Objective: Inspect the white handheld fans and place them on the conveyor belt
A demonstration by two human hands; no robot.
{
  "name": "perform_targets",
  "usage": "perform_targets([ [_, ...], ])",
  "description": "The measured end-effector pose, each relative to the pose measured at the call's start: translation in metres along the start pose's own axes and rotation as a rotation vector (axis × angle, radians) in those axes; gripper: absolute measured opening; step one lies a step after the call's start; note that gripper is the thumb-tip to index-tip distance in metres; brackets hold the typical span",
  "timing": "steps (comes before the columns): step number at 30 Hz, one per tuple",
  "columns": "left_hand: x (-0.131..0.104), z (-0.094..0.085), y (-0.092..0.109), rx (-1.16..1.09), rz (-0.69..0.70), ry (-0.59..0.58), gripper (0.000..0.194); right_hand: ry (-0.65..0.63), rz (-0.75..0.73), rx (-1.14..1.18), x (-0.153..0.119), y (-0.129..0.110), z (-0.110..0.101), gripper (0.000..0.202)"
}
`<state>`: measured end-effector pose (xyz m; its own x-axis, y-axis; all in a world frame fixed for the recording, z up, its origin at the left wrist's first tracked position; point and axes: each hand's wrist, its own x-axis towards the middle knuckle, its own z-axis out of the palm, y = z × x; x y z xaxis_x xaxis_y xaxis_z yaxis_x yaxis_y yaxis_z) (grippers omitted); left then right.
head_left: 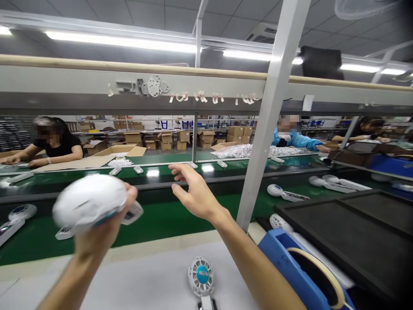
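A blurred white plastic dome part-hides our left hand grasping it; our empty right hand overhangs smooth green belting.

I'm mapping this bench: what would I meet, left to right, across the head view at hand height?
White fan, left hand holding a blurred white object, right hand, slanted metal post, another white fan, two more white pieces.

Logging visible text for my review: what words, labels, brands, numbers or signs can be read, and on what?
None can be read.
Turquoise disc on the round white plastic fan: pale marking, too small and blurred.
Short white strips with red marks: too small.
Brown cardboard boxes: too distant to tell.
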<state>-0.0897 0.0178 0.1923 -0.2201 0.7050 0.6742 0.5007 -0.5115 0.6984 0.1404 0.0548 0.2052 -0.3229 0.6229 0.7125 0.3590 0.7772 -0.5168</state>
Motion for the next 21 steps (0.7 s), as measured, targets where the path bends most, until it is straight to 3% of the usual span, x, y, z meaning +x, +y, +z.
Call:
perform_targets([
  [5, 0.000, 0.065, -0.071, -0.119, -0.263, -0.264, 0.046, -0.007, -0.016, -0.043, 0.002, 0.004, -0.005, 0.037],
  [9, -0.014, 0.091, -0.129, 0.024, -0.369, -0.310, 0.058, -0.050, 0.071, -0.062, 0.005, 0.018, -0.012, 0.033],
  [12, -0.021, 0.090, -0.156, 0.236, -0.386, -0.260, 0.062, -0.107, 0.163, -0.111, 0.009, 0.038, -0.014, 0.034],
  [15, -0.022, 0.077, -0.171, 0.484, -0.388, -0.222, 0.057, -0.124, 0.240, -0.160, 0.010, 0.064, -0.012, 0.033],
  [18, -0.016, 0.066, -0.170, 0.655, -0.334, -0.207, 0.048, -0.135, 0.310, -0.224, 0.008, 0.089, -0.009, 0.035],
  [21, -0.017, 0.067, -0.151, 0.729, -0.187, -0.177, 0.040, -0.157, 0.351, -0.245, 0.004, 0.112, -0.004, 0.035],
])
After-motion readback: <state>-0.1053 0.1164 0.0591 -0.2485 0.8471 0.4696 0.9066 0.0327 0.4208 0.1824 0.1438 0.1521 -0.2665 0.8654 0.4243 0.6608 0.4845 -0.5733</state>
